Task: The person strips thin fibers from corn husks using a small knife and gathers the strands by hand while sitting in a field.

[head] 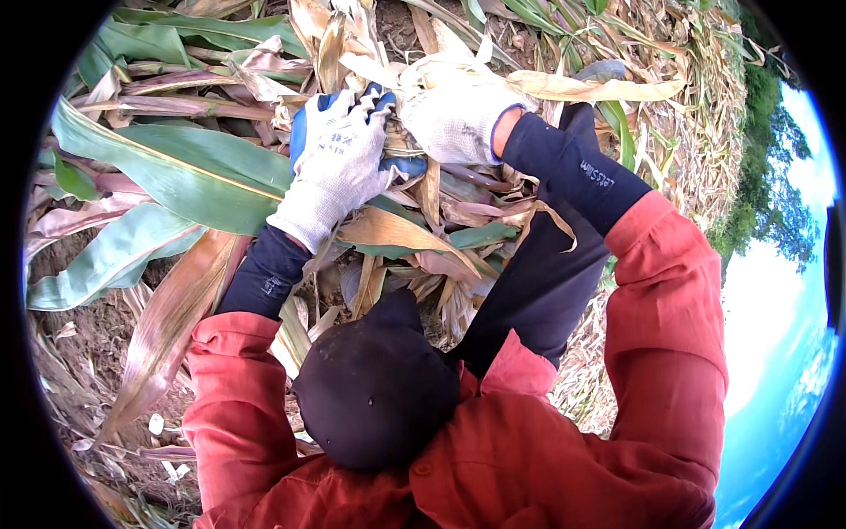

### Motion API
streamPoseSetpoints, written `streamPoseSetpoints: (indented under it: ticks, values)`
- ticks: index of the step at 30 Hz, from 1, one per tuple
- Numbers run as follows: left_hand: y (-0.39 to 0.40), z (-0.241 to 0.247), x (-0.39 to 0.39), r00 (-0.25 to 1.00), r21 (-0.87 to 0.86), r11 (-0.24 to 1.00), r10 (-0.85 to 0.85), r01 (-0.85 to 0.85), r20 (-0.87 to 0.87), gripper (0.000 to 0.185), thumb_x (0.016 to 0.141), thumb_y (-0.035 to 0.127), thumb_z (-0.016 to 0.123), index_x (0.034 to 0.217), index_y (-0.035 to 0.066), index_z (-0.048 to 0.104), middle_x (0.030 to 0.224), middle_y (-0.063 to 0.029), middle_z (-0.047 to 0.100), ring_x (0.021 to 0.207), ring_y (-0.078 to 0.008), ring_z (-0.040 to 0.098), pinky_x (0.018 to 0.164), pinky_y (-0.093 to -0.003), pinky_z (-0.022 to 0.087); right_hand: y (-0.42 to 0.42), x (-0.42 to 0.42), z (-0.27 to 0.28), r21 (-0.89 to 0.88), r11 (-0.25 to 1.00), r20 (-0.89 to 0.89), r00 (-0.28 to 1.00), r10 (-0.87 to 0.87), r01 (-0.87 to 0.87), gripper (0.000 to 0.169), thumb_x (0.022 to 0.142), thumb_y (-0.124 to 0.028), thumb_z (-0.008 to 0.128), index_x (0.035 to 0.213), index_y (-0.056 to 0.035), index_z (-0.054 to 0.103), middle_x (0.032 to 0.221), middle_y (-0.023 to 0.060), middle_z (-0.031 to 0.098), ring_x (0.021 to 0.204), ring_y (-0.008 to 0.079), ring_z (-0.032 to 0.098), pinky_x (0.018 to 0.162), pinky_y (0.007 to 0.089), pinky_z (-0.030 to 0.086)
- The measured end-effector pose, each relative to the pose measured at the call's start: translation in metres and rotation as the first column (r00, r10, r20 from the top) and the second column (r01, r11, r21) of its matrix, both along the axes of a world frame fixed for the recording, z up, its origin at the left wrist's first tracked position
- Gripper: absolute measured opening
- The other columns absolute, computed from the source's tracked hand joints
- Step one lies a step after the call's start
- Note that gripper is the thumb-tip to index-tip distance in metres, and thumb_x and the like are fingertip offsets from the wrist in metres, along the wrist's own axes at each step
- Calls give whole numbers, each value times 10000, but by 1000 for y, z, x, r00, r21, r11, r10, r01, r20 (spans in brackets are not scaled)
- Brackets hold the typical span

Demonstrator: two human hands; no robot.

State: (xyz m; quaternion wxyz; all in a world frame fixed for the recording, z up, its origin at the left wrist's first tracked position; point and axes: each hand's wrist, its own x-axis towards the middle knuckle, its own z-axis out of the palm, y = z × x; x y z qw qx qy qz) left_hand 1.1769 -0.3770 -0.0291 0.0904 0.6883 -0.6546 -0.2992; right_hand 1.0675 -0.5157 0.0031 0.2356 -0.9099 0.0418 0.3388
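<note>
Both of my hands wear white knit gloves with blue-coated palms. A bundle of pale, dry corn husk (397,140) lies between them. My left hand (338,142) grips the bundle's left side, back of the hand up and thumb set apart below the fingers. Close on its right, my right hand (457,122) is closed on pale husk leaves (441,66), its fingertips hidden beneath. One long dry husk strip (595,87) sticks out to the right past my wrist. Whether an ear sits inside the husk cannot be seen.
Cut corn stalks (192,106) lie in a heap to the left and ahead. A broad green corn leaf (192,172) reaches my left wrist. Bare soil (73,264) shows at left. My black-trousered leg (538,284) is under my right forearm. Dry stalks (700,132) cover the ground at right.
</note>
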Motion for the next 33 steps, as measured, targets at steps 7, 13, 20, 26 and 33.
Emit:
streamPoseSetpoints:
  ticks: [7, 13, 20, 26, 33]
  values:
    - [11, -1, -8, 996, 65, 994, 82, -83, 18, 460, 658, 319, 663, 969, -5, 568, 1064, -193, 541, 1095, -376, 444, 987, -502, 249, 18, -17, -26, -54, 992, 21, 994, -109, 110, 200, 768, -107, 483, 942, -17, 521, 700, 146, 609, 672, 302, 617, 590, 385, 483]
    - [11, -5, -15, 974, -61, 984, 172, -165, 147, 551, 691, 378, 668, 1052, -24, 559, 1094, -170, 537, 1133, -347, 423, 1007, -487, 245, 0, -9, -45, 27, 998, 218, 974, -60, 55, 154, 791, -98, 489, 878, -33, 599, 846, 157, 622, 785, 295, 628, 695, 375, 498]
    - [8, 5, -18, 959, -81, 982, 185, -171, 217, 614, 642, 398, 712, 1115, 38, 559, 1180, -118, 505, 1157, -315, 402, 1010, -464, 258, 18, -36, -4, -68, 930, 162, 923, -348, 362, 303, 857, -127, 431, 1091, 53, 499, 796, 169, 629, 738, 284, 629, 631, 372, 494]
    - [12, 7, -15, 957, -68, 981, 191, -180, 218, 623, 677, 453, 677, 1124, 35, 560, 1197, -114, 504, 1162, -303, 403, 1013, -452, 262, 24, -32, -10, 73, 888, 339, 826, -450, 454, 212, 841, -208, 484, 884, -16, 565, 792, 164, 617, 744, 317, 609, 662, 403, 481]
    - [16, 3, -15, 952, -180, 943, 296, -279, 79, 647, 592, 402, 747, 1101, 58, 545, 1172, -101, 502, 1141, -312, 417, 987, -453, 297, 18, -34, -40, 29, 910, 145, 899, -414, 414, 210, 815, -153, 488, 929, 0, 576, 901, 177, 605, 834, 320, 595, 762, 387, 461]
